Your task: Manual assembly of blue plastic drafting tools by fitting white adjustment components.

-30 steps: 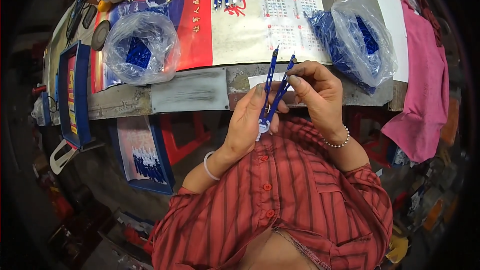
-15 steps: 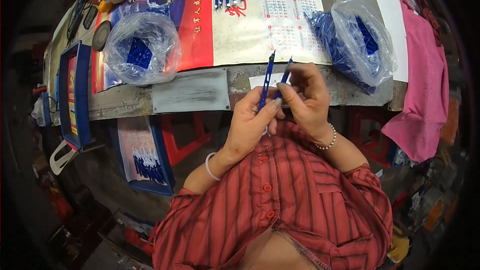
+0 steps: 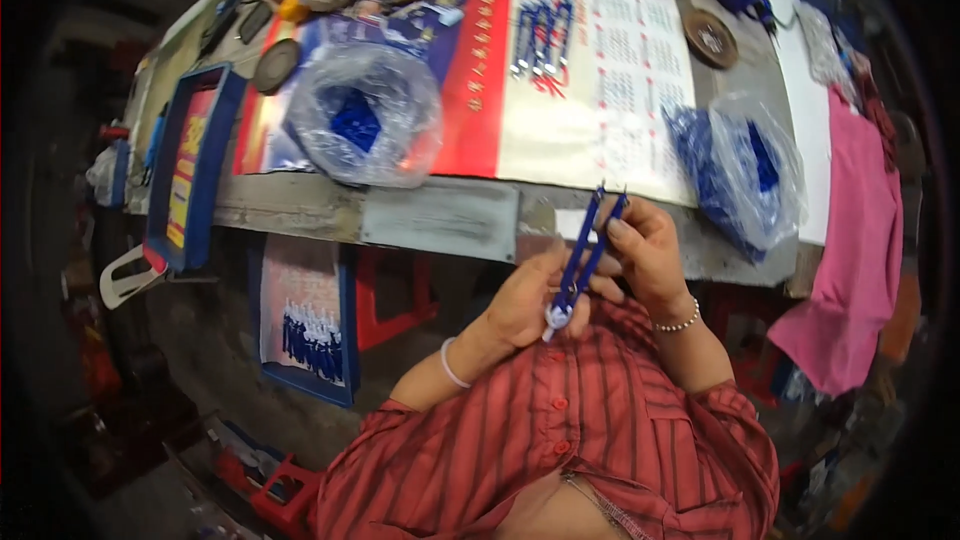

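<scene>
Standing here watching someone at a table with a blue drawing compass, and my worry is the pointy end. Both tips face away from the body, but the right hand has thumb and fingertips pinching one leg just beside its tip. If those fingers slid forward I reckon they could get pricked. Left hand is wrapped around the lower part near the white head, thumb along the side. If that grip went slack while the other hand pulled sideways, the hinge could get strained or the whole thing could twist loose. It's up in the air just past the front edge of the table, over the striped shirt, so a fumble would likely mean lap or floor (fun times looking for small parts down there).

As for looks: two slim, deep blue legs, slightly apart, with dark thin ends, meeting at a round white head with a short pale stub poking out toward the person. One leg seems to have cutouts, though it's a bit blurry so don't quote me. It looks whole from here; I can't tell whether the hinge is tight. Similar blue ones lie in a bunch farther back on the calendar sheet.
</scene>
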`<act>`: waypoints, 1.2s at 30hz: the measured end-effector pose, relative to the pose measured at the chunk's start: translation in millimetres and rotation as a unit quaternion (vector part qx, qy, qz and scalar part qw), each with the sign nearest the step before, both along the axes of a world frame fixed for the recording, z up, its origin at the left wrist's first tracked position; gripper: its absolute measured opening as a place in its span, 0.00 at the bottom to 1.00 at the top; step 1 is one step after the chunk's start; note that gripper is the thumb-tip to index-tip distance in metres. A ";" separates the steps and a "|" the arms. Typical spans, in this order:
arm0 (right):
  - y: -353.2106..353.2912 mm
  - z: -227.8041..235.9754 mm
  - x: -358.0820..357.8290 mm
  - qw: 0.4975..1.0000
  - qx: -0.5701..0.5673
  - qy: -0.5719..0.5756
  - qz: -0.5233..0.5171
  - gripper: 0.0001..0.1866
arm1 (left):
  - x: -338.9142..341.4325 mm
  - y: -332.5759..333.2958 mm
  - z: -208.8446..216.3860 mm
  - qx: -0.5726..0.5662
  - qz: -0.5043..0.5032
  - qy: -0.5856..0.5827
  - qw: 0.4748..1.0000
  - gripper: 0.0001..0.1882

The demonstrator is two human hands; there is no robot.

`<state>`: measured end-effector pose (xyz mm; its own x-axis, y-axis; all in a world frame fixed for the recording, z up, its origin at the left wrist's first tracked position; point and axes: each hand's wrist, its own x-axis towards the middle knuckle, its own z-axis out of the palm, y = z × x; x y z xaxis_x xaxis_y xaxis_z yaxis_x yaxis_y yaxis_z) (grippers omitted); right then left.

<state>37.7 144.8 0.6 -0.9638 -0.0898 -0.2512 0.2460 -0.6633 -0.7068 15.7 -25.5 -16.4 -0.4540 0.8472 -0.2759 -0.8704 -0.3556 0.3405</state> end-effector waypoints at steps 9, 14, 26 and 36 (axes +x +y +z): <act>-38.6 25.8 -118.0 0.934 0.276 0.162 0.160 0.09 | -8.1 -71.2 -6.9 0.012 0.106 0.070 0.992 0.14; -115.1 4.6 -211.4 0.746 0.512 0.406 0.127 0.08 | 0.5 -103.6 -9.2 -0.137 0.141 0.084 0.977 0.15; -196.5 -36.5 -263.9 0.513 0.718 0.444 0.154 0.06 | 0.9 -123.5 -25.0 -0.137 0.191 0.046 0.971 0.10; -182.8 -17.3 -253.5 0.563 0.692 0.437 0.116 0.07 | 6.3 -116.9 -25.1 -0.160 0.198 0.051 0.966 0.09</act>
<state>-215.8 -38.0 -16.7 -0.7769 -0.5389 0.3258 -0.6294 0.6496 -0.4264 22.0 -142.5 -41.5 -0.7636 0.4803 -0.4316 -0.6438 -0.5152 0.5657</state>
